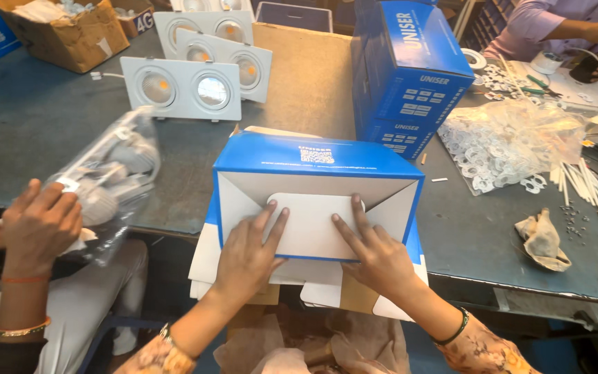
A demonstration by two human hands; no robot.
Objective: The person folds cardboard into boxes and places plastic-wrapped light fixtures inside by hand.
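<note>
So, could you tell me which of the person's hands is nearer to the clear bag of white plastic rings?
Right. The right hand presses the blue carton's white flap on the side toward the bag of rings; the left hand rests on the flap's far side.

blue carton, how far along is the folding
Done: the blue carton already stands as a box shape, with its two side flaps turned inward. In hand: the left hand and right hand both press the white end flap flat, so that end is not yet closed. Left: flat carton blanks wait beneath it, and twin white light fittings sit unboxed on the table.
</note>
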